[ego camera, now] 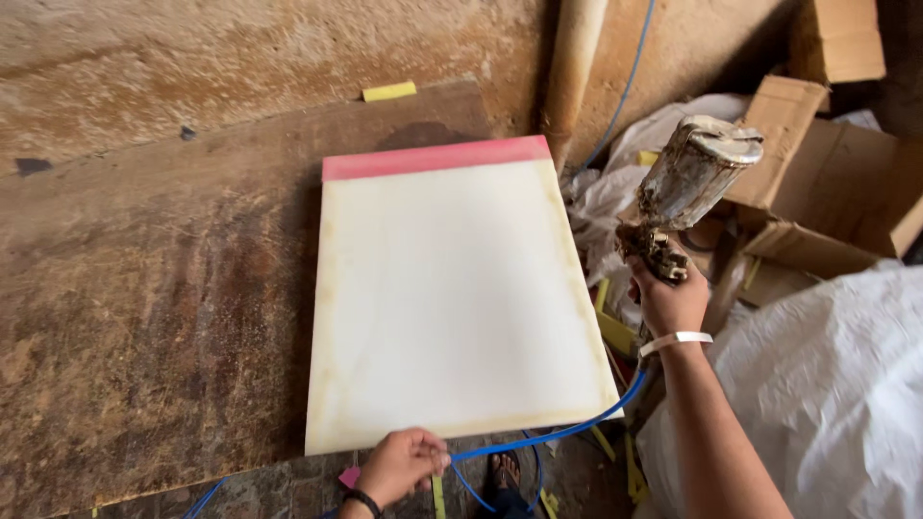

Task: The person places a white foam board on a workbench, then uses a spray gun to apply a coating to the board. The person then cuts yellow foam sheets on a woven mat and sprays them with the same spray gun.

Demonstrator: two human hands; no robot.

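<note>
One cream panel [452, 298], pink-edged, leans on stained board [144, 288].

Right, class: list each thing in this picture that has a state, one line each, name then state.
White panel: lying flat on the stained board, red strip along its far edge.
Spray gun: held up, off the panel's right edge, crusted with residue.
Blue hose: pinched, slack.
Right hand: gripping the spray gun.
Left hand: closed on the blue hose.
Cardboard boxes: open, piled.

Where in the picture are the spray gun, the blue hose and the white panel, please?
spray gun [694, 173], head view, on its stained metal cup.
blue hose [567, 434], head view, on its middle stretch below the panel's corner.
white panel [452, 298], head view, on its bare centre.
</note>
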